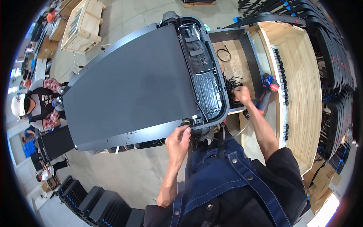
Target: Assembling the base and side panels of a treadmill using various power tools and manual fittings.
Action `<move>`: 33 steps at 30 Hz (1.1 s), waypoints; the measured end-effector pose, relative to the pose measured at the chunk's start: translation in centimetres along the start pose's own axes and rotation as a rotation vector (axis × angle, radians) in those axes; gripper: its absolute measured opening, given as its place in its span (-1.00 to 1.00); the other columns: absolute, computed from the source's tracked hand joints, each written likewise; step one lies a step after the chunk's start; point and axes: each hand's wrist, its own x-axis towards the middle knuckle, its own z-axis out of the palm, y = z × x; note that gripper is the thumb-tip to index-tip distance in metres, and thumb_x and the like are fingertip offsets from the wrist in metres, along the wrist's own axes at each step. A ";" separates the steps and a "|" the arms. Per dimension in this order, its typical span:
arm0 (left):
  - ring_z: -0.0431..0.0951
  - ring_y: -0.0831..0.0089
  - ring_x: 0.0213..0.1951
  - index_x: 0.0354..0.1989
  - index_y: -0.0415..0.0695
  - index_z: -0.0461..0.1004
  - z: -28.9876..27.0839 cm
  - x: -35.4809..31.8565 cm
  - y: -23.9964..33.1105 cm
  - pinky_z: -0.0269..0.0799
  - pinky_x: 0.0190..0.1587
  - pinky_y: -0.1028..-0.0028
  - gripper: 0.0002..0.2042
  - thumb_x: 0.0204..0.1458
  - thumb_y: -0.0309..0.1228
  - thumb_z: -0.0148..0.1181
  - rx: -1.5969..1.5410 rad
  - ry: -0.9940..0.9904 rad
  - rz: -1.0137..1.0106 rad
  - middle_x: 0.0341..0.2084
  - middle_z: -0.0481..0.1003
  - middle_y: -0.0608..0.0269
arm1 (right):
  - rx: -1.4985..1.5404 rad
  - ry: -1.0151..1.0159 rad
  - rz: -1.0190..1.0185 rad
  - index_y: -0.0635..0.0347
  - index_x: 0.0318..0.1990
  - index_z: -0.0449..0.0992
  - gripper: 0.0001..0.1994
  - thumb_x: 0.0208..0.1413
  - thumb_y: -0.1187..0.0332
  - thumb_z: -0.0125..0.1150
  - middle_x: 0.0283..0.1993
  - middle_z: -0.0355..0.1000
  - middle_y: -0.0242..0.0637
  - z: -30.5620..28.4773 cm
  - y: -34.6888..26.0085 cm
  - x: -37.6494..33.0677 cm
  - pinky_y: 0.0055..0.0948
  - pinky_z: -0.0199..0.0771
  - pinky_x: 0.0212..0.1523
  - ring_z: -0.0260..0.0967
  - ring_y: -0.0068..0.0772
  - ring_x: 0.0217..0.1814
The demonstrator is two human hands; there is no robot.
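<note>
A treadmill base (132,81) with a wide dark belt lies in front of me, its motor housing (207,96) uncovered at the right end. My left hand (177,143) is at the near right corner of the base, by the end of the metal side rail (151,132). Its thumb and fingers are pinched together, and whatever is between them is too small to tell. My right hand (242,94) reaches into a dark-walled tray (254,60) right of the base. Its fingers curl closed down at a pile of black bolts (231,81); their tips are hidden.
A blue and red cordless power tool (269,85) rests between the tray and a long wooden crate (300,87). A cable loop (224,55) lies in the tray. Black frames (332,45) are stacked at far right. A co-worker (38,100) stands at the base's far left end.
</note>
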 end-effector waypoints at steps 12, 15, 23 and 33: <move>0.36 0.22 0.18 -0.09 -0.13 0.55 -1.4 8.6 5.6 0.22 0.30 0.20 -0.70 -0.07 -0.50 0.17 1.024 -0.653 1.177 0.00 0.45 0.22 | -0.430 -0.268 -0.740 0.28 -0.32 0.52 -0.88 0.10 0.40 0.24 -0.29 0.41 -0.12 -1.1 -18.1 -20.3 -0.08 0.47 -0.25 0.45 0.02 -0.23; 0.43 0.28 0.02 -0.31 -0.11 0.53 0.2 10.3 5.3 0.30 0.20 0.22 -0.85 -0.11 -0.45 0.21 1.159 -0.836 1.362 -0.22 0.44 0.25 | -0.439 -0.315 -0.748 0.29 -0.33 0.50 -0.90 0.11 0.43 0.20 -0.31 0.39 -0.13 -0.1 -17.8 -19.6 -0.09 0.46 -0.26 0.45 -0.01 -0.23; 0.46 0.16 -0.12 -0.29 -0.11 0.43 3.1 15.1 8.5 0.34 0.06 0.22 -0.73 -0.25 -0.47 0.27 1.136 -1.457 1.159 -0.28 0.47 0.19 | -0.332 -0.365 -0.759 0.29 -0.34 0.50 -0.87 -0.11 0.54 0.23 -0.23 0.44 -0.08 -0.6 -17.0 -18.9 -0.03 0.44 -0.31 0.49 0.08 -0.23; 0.44 0.20 0.00 -0.16 -0.07 0.54 4.4 16.0 9.2 0.18 0.16 0.24 -0.69 -0.08 -0.27 0.38 1.227 -1.721 0.784 -0.22 0.56 0.25 | -0.400 -0.358 -0.788 0.29 -0.29 0.56 -0.83 -0.10 0.49 0.26 -0.19 0.47 -0.07 2.0 -17.1 -19.0 -0.04 0.49 -0.27 0.51 0.08 -0.21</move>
